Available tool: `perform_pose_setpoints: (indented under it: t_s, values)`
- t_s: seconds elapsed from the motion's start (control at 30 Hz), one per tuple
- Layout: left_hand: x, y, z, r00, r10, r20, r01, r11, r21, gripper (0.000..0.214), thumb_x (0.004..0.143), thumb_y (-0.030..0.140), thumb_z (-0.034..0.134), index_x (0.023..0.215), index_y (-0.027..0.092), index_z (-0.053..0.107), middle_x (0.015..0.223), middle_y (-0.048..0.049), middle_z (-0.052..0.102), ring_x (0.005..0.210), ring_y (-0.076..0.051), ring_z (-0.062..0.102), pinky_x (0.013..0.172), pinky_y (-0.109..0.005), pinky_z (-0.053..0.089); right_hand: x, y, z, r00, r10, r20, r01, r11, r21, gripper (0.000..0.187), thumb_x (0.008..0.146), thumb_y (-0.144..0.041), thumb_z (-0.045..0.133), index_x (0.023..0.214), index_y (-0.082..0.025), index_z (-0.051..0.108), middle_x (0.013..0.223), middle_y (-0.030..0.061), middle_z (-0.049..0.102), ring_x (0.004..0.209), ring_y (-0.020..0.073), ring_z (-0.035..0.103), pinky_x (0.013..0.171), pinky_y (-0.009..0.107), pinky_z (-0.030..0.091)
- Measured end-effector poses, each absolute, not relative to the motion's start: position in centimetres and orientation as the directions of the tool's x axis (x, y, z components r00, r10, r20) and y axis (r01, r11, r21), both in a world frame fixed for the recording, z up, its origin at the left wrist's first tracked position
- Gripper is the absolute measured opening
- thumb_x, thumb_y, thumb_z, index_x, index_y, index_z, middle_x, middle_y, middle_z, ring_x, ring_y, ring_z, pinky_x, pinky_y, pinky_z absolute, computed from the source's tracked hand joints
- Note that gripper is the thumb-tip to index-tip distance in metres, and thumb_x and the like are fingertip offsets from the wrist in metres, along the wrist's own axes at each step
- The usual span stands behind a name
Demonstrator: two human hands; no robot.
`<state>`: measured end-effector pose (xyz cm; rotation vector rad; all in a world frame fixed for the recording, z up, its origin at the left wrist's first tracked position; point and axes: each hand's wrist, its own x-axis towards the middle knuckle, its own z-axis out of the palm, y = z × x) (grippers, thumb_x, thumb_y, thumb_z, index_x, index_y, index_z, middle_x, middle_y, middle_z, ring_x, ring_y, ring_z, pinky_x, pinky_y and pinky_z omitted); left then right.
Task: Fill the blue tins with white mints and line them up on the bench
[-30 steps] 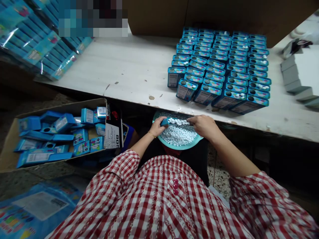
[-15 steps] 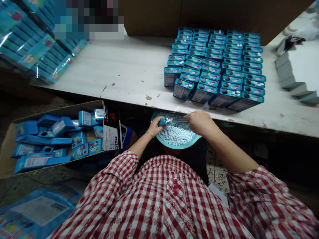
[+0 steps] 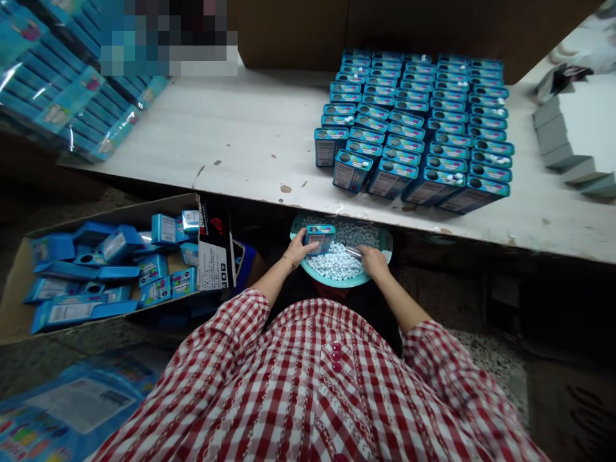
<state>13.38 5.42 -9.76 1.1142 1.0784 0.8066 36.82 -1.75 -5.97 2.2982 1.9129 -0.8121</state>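
The left hand (image 3: pixel 297 249), near the centre of the frame, is closed around the left end of a small blue box (image 3: pixel 320 239), thumb across its face, and holds it roughly upright above the bowl (image 3: pixel 387 241). The right hand (image 3: pixel 374 260), just to the right, is curled round the handle of a metal-looking scoop (image 3: pixel 353 251), whose front end points left and down into the white pellets (image 3: pixel 339 264); how full it is cannot be told. The step in hand looks like loading the scoop while the box waits beside it. From here, the next move would seem to call for a level scoop brought to the opening in the box's top, with the left hand keeping that box steady so nothing spills. Left of the bowl, a cardboard carton (image 3: pixel 215 256) holds a jumble of loose blue boxes (image 3: pixel 118 244). Beyond the hands, at upper right, standing boxes (image 3: pixel 409 138) line up in rows on the white table (image 3: pixel 192 122), a few with pellets lying on their tops. Plastic-wrapped packs (image 3: pixel 62 96) fill the upper left corner, and a blue bag (image 3: pixel 72 410) lies at lower left.
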Motion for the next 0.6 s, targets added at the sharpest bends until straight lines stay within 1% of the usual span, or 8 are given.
perform_pose_setpoints:
  t_s: [0.13, 0.23, 0.3, 0.37, 0.43, 0.47, 0.53, 0.6]
  values:
    - [13.5, 5.5, -9.1, 0.316, 0.913, -0.257, -0.028, 0.280, 0.960, 0.054, 0.057, 0.035, 0.073, 0.103, 0.016, 0.051, 0.096, -0.0059, 0.064, 0.088, -0.020, 0.061, 0.085, -0.038, 0.048, 35.6, -0.7, -7.9, 0.109, 0.918, -0.382, 0.872, -0.272, -0.407, 0.035, 0.086, -0.023, 0.038, 0.109, -0.023, 0.065, 0.104, 0.0068, 0.068, 0.093, 0.0179, 0.061, 0.074, 0.025, 0.044]
    - [12.0, 6.0, -8.3, 0.287, 0.939, -0.189, -0.022, 0.204, 0.979, 0.052, 0.059, 0.034, 0.072, 0.103, 0.016, 0.052, 0.098, -0.0052, 0.063, 0.090, -0.019, 0.060, 0.087, -0.037, 0.047, 37.0, -0.9, -7.4, 0.066, 0.930, -0.362, 0.835, -0.251, -0.490, 0.033, 0.084, -0.022, 0.041, 0.105, -0.019, 0.066, 0.094, 0.0051, 0.070, 0.084, 0.0149, 0.062, 0.072, 0.023, 0.045]
    - [10.9, 6.3, -7.8, 0.252, 0.959, -0.129, 0.052, 0.120, 0.991, 0.050, 0.059, 0.034, 0.072, 0.102, 0.016, 0.053, 0.098, -0.0042, 0.063, 0.091, -0.019, 0.060, 0.088, -0.035, 0.046, 38.1, -1.2, -6.3, 0.028, 0.945, -0.325, 0.782, -0.223, -0.582, 0.033, 0.083, -0.021, 0.042, 0.103, -0.016, 0.067, 0.086, 0.0047, 0.070, 0.074, 0.0134, 0.061, 0.069, 0.022, 0.046]
    - [10.3, 6.4, -7.5, 0.235, 0.968, -0.086, 0.163, 0.048, 0.985, 0.048, 0.060, 0.033, 0.071, 0.101, 0.016, 0.054, 0.096, -0.0034, 0.063, 0.090, -0.019, 0.059, 0.088, -0.034, 0.045, 38.9, -1.4, -4.7, -0.001, 0.965, -0.263, 0.706, -0.186, -0.684, 0.033, 0.081, -0.022, 0.043, 0.102, -0.015, 0.068, 0.081, 0.0045, 0.070, 0.066, 0.0131, 0.060, 0.066, 0.023, 0.046]
    - [10.4, 6.4, -7.2, 0.249, 0.967, -0.057, 0.252, -0.008, 0.968, 0.045, 0.061, 0.033, 0.071, 0.100, 0.016, 0.055, 0.093, -0.0031, 0.062, 0.088, -0.019, 0.058, 0.087, -0.033, 0.044, 39.1, -1.3, -2.6, -0.016, 0.977, -0.211, 0.661, -0.148, -0.735, 0.033, 0.080, -0.024, 0.044, 0.099, -0.015, 0.069, 0.079, 0.0044, 0.069, 0.064, 0.0136, 0.059, 0.065, 0.024, 0.046]
    - [10.7, 6.3, -7.0, 0.263, 0.964, -0.044, 0.281, -0.033, 0.959, 0.044, 0.062, 0.032, 0.070, 0.100, 0.016, 0.056, 0.092, -0.0032, 0.062, 0.087, -0.019, 0.058, 0.087, -0.034, 0.044, 39.0, -1.2, -1.5, -0.027, 0.979, -0.200, 0.671, -0.131, -0.730, 0.033, 0.080, -0.024, 0.044, 0.099, -0.016, 0.070, 0.079, 0.0042, 0.070, 0.066, 0.0141, 0.060, 0.066, 0.024, 0.046]
    - [11.4, 6.0, -6.9, 0.293, 0.956, -0.015, 0.317, -0.082, 0.945, 0.042, 0.063, 0.030, 0.069, 0.101, 0.016, 0.056, 0.094, -0.0039, 0.062, 0.089, -0.020, 0.057, 0.088, -0.034, 0.043, 38.4, -0.6, 0.9, -0.057, 0.979, -0.196, 0.736, -0.092, -0.671, 0.032, 0.080, -0.024, 0.044, 0.099, -0.019, 0.070, 0.084, 0.0040, 0.071, 0.074, 0.0154, 0.062, 0.069, 0.025, 0.045]
    - [12.2, 5.9, -6.9, 0.318, 0.948, 0.014, 0.340, -0.128, 0.932, 0.040, 0.064, 0.027, 0.067, 0.102, 0.017, 0.057, 0.099, -0.0048, 0.061, 0.094, -0.021, 0.056, 0.091, -0.036, 0.042, 37.5, 0.0, 3.3, -0.091, 0.973, -0.211, 0.837, -0.040, -0.546, 0.033, 0.081, -0.023, 0.043, 0.099, -0.024, 0.071, 0.091, 0.0029, 0.071, 0.083, 0.0170, 0.063, 0.073, 0.025, 0.044]
